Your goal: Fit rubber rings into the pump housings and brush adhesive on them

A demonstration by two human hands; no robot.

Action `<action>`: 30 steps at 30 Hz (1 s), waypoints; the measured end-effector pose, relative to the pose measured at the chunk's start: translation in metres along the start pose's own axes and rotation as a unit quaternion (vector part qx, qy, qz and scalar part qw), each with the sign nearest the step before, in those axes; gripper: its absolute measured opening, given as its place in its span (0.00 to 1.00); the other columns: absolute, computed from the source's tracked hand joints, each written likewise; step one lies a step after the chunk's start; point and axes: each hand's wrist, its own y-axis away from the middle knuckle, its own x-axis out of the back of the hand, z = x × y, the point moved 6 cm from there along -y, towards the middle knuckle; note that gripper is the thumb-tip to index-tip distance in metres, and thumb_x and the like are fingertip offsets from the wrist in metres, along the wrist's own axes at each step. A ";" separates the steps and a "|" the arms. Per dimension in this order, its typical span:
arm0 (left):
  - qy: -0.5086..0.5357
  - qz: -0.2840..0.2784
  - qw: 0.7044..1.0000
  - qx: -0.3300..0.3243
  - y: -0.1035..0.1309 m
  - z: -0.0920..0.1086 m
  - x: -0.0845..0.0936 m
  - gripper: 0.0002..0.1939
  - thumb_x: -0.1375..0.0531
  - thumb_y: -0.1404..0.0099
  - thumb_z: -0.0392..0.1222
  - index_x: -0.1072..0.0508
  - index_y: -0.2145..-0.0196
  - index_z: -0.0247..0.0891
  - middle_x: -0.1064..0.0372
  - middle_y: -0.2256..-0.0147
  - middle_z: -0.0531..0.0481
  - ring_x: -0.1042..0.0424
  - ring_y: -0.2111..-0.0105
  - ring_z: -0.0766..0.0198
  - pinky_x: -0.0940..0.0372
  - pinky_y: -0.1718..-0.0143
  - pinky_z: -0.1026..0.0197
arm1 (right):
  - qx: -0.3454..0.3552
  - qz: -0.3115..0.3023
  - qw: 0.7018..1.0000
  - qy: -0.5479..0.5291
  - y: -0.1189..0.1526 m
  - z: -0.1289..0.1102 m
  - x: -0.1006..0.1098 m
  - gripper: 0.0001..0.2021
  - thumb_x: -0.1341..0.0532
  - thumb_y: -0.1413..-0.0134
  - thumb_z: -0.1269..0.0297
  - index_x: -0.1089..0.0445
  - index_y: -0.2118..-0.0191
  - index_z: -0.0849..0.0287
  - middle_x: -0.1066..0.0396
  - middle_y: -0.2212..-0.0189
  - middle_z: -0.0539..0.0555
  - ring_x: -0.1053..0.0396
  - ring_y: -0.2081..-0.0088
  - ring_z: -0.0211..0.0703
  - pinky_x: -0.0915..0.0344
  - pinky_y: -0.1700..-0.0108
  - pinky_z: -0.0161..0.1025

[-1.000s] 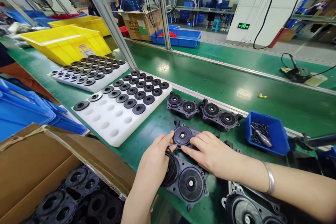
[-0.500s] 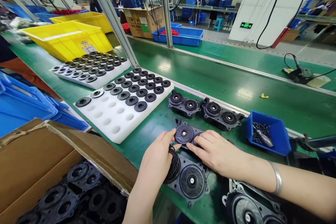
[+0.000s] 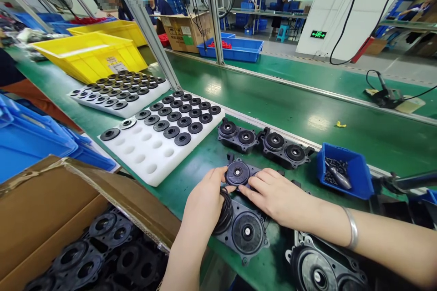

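Several rings [image 3: 226,213] were held in the left hand [image 3: 204,201], its fingertips on a housing [image 3: 251,169]. The right hand [image 3: 278,198] touched the near edge, its grip unclear to me.

Disc [image 3: 238,173] black; housing [image 3: 253,170] seemingly dark grey; bench [image 3: 194,169] green.

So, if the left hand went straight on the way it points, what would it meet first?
Most likely the black disc-fitted housing just ahead; the left hand seems to touch its edge, though depth there is unclear.
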 end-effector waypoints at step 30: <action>0.193 0.012 0.958 -0.214 0.095 0.064 -0.019 0.32 0.52 0.41 0.24 0.28 0.43 0.40 0.24 0.49 0.44 0.23 0.48 0.59 0.26 0.45 0.55 | -0.288 0.015 0.673 -0.681 0.073 -0.017 0.029 0.25 0.32 0.45 0.40 0.29 0.66 0.61 0.32 0.75 0.47 0.35 0.77 0.32 0.35 0.71 0.32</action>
